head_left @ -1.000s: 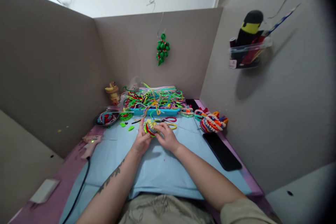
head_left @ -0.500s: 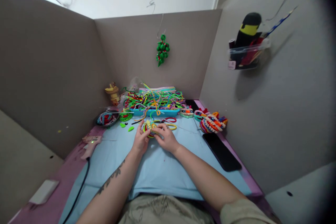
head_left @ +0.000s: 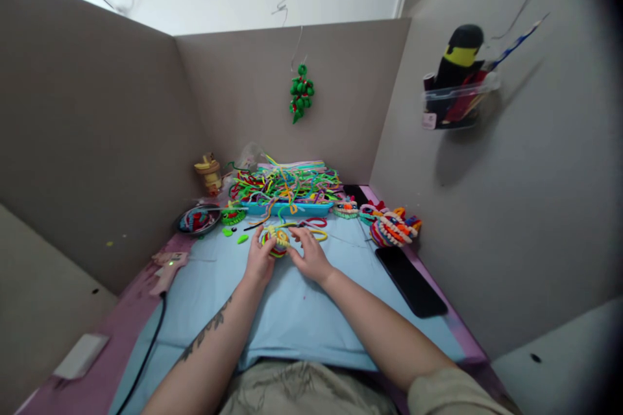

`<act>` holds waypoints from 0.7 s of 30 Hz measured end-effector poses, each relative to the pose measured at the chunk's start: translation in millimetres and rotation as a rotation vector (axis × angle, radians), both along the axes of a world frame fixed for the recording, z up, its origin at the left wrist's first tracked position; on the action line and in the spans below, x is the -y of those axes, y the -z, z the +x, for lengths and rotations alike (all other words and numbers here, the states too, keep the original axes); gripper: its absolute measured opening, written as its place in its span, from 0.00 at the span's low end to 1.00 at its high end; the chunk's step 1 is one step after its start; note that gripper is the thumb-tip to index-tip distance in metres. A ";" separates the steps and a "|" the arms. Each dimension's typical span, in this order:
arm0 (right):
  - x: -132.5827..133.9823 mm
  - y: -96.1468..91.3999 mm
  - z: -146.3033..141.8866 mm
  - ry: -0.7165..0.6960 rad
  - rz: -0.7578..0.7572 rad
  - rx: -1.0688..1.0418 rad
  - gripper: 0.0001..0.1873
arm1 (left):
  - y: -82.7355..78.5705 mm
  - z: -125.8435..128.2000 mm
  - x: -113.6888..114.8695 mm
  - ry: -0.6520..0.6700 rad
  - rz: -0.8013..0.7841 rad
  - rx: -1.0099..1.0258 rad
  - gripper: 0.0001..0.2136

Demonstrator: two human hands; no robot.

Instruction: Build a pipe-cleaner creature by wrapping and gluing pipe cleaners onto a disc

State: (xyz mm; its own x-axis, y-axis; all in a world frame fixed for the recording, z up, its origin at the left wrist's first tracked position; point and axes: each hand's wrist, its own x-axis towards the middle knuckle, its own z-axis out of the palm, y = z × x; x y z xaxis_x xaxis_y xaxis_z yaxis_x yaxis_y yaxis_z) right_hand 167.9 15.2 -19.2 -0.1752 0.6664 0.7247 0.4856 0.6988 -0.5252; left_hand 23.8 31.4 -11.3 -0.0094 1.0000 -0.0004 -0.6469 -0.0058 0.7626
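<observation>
A small round pipe-cleaner craft [head_left: 276,240] in yellow with coloured stripes is held above the blue table cover. My left hand [head_left: 261,261] grips its left side, thumb on the near face. My right hand [head_left: 312,257] is at the craft's right side with thumb and index finger spread apart; the thumb tip is close to the craft, and I cannot tell if it touches. Just behind lie a yellow pipe-cleaner loop [head_left: 318,235] and a red one [head_left: 317,222]. Green leaf-shaped pieces [head_left: 243,238] rest to the left.
A blue tray [head_left: 311,209] heaped with pipe cleaners stands at the back. At left are a dark bowl [head_left: 214,225] and a pink glue gun [head_left: 170,270] with a black cord. Finished pipe-cleaner pieces [head_left: 393,228] and a black phone [head_left: 411,282] lie right. Grey partitions enclose the table.
My right thumb and fingers have come off the craft and spread apart, showing more of its yellow top. My left hand still holds it, turned slightly.
</observation>
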 end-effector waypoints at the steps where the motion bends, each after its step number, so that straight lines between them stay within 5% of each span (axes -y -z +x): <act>1: -0.5 0.3 0.4 0.000 -0.002 0.004 0.23 | 0.1 -1.2 -1.3 -0.009 -0.025 0.019 0.28; 10: -0.8 1.1 0.1 0.005 0.001 0.039 0.17 | 0.7 -8.2 -9.2 -0.074 -0.123 0.179 0.14; 21: 2.4 -0.9 -4.4 -0.041 -0.025 0.189 0.27 | 1.5 -6.0 -5.2 -0.053 -0.076 0.104 0.22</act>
